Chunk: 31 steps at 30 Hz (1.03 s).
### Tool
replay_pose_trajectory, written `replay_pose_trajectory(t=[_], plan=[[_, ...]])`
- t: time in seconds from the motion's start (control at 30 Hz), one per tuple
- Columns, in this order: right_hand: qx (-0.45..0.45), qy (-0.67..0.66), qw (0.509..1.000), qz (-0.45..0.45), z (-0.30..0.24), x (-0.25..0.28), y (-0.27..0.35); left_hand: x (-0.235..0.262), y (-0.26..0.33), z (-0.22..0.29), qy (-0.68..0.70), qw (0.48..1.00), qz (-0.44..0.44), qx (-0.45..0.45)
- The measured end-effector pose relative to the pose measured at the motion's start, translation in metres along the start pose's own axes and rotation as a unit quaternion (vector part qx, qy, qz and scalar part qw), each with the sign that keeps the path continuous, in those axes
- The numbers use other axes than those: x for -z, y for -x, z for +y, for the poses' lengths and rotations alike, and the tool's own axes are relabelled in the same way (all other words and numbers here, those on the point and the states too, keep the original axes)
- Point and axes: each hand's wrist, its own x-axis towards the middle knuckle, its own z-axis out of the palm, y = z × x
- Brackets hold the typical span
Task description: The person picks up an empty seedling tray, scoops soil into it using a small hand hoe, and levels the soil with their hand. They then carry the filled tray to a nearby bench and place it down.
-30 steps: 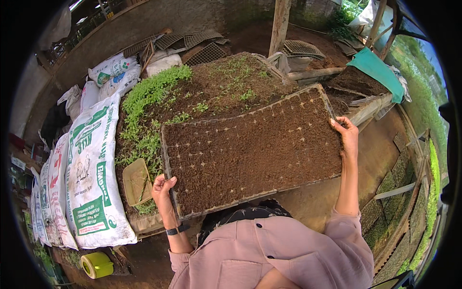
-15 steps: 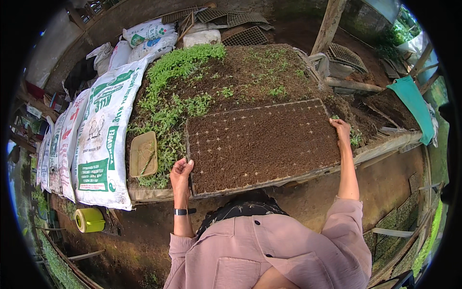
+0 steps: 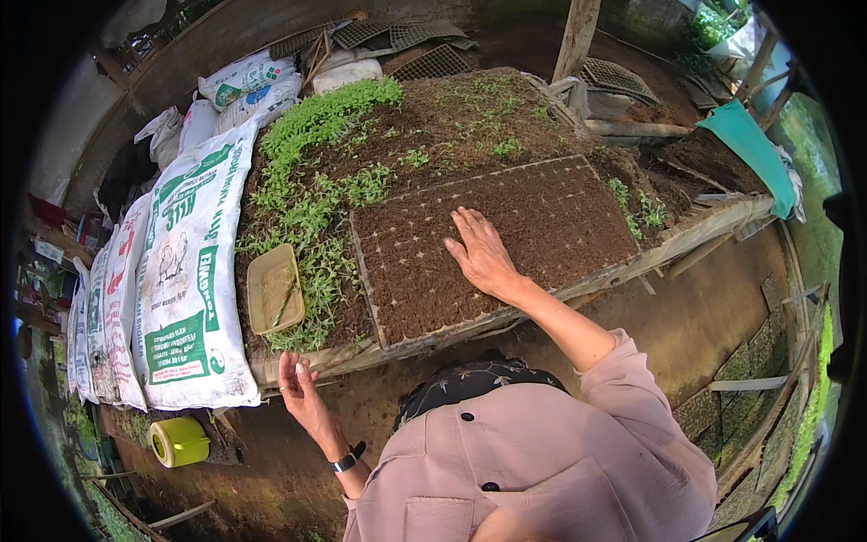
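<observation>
A seedling tray (image 3: 560, 226) filled with dark brown soil lies on the raised bed, its cell corners showing as small pale marks mostly on the left part. My right hand (image 3: 483, 255) rests flat on the tray's soil near its middle, fingers stretched out. My left hand (image 3: 302, 390) is off the tray, in front of the bed's near edge, with fingers loosely apart and nothing seen in them. Just beyond it, a tan plastic container (image 3: 274, 291) holds a thin green stem.
Green seedlings (image 3: 330, 122) grow on the bed beyond the tray. White printed sacks (image 3: 194, 262) line the left side. A yellow-green pail (image 3: 179, 441) stands on the ground below. Empty seedling trays (image 3: 433, 63) lie at the back; a green cloth (image 3: 745, 149) hangs at the right.
Both hands have let go of the tray's edges. My right hand has moved left onto the soil; my left hand has dropped nearer and left. The view has shifted.
</observation>
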Motion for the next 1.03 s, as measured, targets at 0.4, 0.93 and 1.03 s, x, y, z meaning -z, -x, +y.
replay_pose_trajectory(t=[0.4,0.93,1.03], plan=[[0.250,0.018,0.967,-0.038,-0.082,-0.080,-0.056,0.048,0.012,0.008,0.020,0.997,0.079,-0.015],[-0.104,0.309,0.944,0.053,0.226,0.102,-0.070,0.180,0.123,-0.169,-0.141,0.928,0.344,0.027],[-0.096,0.255,0.959,0.081,0.237,0.094,-0.090,0.224,0.181,-0.249,-0.221,0.893,0.384,0.077]])
